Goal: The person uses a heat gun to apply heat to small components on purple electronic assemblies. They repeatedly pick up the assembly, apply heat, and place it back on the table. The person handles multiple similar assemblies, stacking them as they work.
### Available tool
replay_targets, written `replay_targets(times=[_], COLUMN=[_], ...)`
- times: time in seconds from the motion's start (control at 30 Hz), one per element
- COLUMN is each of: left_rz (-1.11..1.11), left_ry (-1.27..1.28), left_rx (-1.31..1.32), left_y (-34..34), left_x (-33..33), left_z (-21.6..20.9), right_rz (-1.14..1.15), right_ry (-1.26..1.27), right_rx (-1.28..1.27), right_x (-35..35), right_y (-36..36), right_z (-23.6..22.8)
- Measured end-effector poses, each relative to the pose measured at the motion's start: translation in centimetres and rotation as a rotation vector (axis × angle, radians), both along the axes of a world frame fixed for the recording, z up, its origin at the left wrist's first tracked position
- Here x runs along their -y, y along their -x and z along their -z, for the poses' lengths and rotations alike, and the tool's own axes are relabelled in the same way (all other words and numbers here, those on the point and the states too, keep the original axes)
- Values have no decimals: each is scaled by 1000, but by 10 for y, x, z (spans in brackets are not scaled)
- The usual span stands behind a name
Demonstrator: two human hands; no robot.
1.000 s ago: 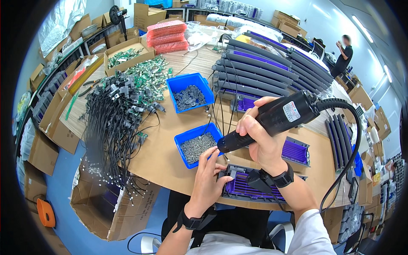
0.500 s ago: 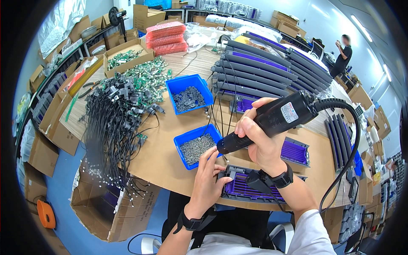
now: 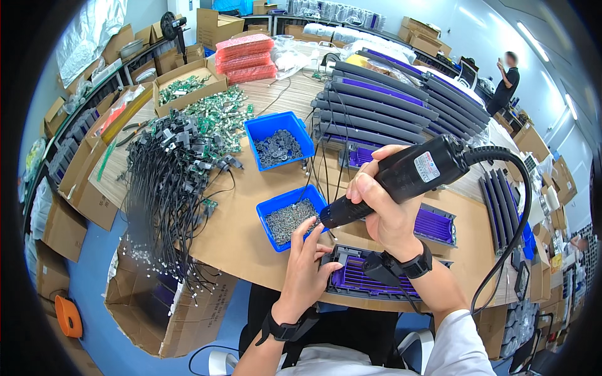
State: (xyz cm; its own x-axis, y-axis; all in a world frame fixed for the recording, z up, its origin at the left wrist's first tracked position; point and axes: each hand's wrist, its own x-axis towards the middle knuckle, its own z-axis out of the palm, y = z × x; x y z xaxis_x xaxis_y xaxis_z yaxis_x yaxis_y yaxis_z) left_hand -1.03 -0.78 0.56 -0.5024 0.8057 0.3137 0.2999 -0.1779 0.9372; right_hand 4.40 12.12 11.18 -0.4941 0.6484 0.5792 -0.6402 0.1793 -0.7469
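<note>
My right hand [image 3: 382,216] grips a black electric screwdriver [image 3: 401,178], tilted with its tip low at the left, over a blue bin of small screws [image 3: 290,216]. Its black cable [image 3: 511,213] loops down to the right. My left hand [image 3: 307,266] rests with spread fingers on the left end of a grey and purple slatted panel [image 3: 376,279] lying at the near table edge, and holds nothing I can make out. Both wrists wear black bands.
A second blue bin of grey parts [image 3: 279,141] sits further back. A pile of black cable harnesses [image 3: 166,182] with green boards spreads at left. Stacked grey and purple panels [image 3: 389,106] fill the far right. Cardboard boxes [image 3: 160,310] surround the table. A person [image 3: 505,81] stands far back.
The screwdriver's tip has stayed near the screw bin, and my left hand remains on the panel's end; only slight shifts are visible.
</note>
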Motion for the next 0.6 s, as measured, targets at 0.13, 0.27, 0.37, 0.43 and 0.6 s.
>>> replay_targets(times=[0.13, 0.27, 0.37, 0.43, 0.6], left_rz=[8, 2, -6, 2, 15], left_ry=[9, 24, 21, 19, 12], left_rx=[29, 27, 18, 12, 26], left_y=[0, 0, -1, 0, 1], left_x=[0, -1, 0, 0, 0], left_z=[2, 4, 1, 0, 1], right_rz=[-7, -14, -12, -12, 17], right_ry=[5, 7, 2, -3, -39], right_rx=[-9, -10, -15, -23, 80], right_x=[0, 0, 0, 0, 1], right_y=[0, 0, 0, 0, -2], right_z=[0, 0, 0, 0, -2])
